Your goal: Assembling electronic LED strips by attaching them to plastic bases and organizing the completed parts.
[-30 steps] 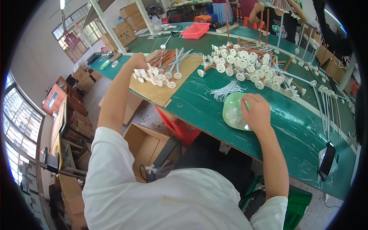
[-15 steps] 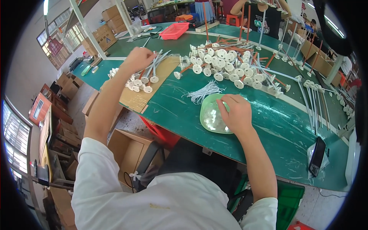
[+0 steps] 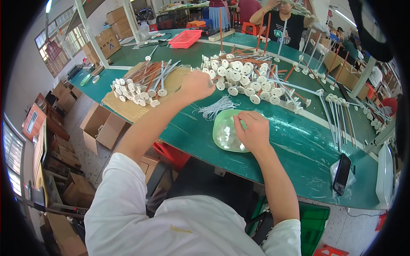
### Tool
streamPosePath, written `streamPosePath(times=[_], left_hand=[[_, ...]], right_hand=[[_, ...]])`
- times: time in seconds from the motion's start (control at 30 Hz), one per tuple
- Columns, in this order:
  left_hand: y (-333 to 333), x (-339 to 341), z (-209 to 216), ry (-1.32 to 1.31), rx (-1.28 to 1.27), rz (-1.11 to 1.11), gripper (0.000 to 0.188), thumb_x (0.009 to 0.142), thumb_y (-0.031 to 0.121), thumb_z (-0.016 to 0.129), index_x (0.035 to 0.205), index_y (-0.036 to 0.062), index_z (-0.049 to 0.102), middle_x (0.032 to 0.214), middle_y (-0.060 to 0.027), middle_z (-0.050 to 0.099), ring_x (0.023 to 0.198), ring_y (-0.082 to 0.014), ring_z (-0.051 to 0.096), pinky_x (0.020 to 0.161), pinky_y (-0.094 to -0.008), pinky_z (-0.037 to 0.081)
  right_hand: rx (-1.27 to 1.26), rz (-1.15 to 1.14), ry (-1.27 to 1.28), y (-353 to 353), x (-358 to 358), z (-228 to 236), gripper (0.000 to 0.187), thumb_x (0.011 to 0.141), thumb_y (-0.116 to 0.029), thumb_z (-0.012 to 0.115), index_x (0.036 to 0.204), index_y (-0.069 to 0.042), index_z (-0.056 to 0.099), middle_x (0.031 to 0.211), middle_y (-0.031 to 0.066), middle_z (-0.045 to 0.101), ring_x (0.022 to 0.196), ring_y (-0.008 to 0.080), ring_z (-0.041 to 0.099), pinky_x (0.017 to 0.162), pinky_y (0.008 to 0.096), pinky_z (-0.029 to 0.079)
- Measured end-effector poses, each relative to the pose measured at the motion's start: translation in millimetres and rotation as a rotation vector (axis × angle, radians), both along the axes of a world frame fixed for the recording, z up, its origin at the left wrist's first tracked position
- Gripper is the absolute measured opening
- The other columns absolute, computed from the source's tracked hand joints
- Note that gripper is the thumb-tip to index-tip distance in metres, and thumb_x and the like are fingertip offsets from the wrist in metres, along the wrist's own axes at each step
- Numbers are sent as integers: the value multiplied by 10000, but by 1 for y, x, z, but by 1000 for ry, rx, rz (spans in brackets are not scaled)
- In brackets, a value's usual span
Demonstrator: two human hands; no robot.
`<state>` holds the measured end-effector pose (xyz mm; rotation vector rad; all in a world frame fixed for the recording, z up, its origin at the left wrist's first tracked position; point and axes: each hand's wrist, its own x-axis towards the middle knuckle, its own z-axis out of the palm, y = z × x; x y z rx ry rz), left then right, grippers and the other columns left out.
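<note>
My left hand (image 3: 198, 84) is at the left end of a big pile of rods with round white disc ends (image 3: 235, 76). Its fingers curl in against that pile, and what they grip is hidden. Over the rim of a light green bowl (image 3: 218, 123) is my right hand (image 3: 253, 130), thumb and fingers pinched together; anything between them is too small to name. Small shiny clear pieces (image 3: 231, 133) lie in the bowl. Just behind it rests a bundle of thin white ties or strings (image 3: 217, 106). A smaller group of disc-ended rods (image 3: 136, 90) lies on a cardboard sheet (image 3: 121, 109) at the left.
A red plastic basket (image 3: 185, 39) sits toward the back of the green table (image 3: 290, 158). A phone (image 3: 341, 174) lies at the right. Several rods stand upright along the far side, where a person in a dark shirt (image 3: 288, 30) works. Cardboard boxes (image 3: 112, 130) are on the floor at left.
My left hand has moved right, from the smaller group on the cardboard to the big pile. One rod now lies apart behind the cardboard. My right hand stays at the bowl.
</note>
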<state>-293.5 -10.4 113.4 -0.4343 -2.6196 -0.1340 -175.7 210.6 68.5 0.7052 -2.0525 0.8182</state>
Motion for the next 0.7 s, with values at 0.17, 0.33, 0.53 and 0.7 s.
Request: streamPosePath(times=[0.17, 0.33, 0.53, 0.7], left_hand=[[-43, 40, 17, 42, 137, -71, 317, 714, 346, 716, 843, 58, 736, 639, -121, 666, 584, -262, 657, 608, -349, 534], [-91, 87, 59, -64, 440, -72, 283, 765, 224, 751, 915, -13, 712, 656, -84, 675, 570, -116, 641, 544, -264, 492], [-136, 139, 126, -69, 578, -46, 268, 842, 141, 703, 1020, -57, 679, 862, -112, 695, 776, -121, 660, 715, -249, 524], [-95, 110, 99, -165, 1195, -725, 378, 945, 179, 563, 1207, -94, 552, 1112, -220, 644, 1011, -275, 653, 909, -372, 518]], right_hand=[[-67, 1, 3, -3, -2, 4, 85, 739, -56, 729, 740, -40, 645, 771, 76, 675, 698, 251, 644, 612, 341, 518], [-18, -15, 33, 2, 0, 2, 92, 726, -51, 734, 742, -45, 644, 776, 65, 674, 695, 244, 641, 602, 336, 517], [-30, 17, 41, -9, 1, 5, 100, 719, -47, 739, 744, -39, 642, 775, 64, 671, 693, 237, 637, 597, 329, 518], [-80, 3, 63, -10, 3, 8, 109, 710, -20, 742, 773, -29, 653, 792, 83, 678, 705, 228, 646, 581, 309, 516]])
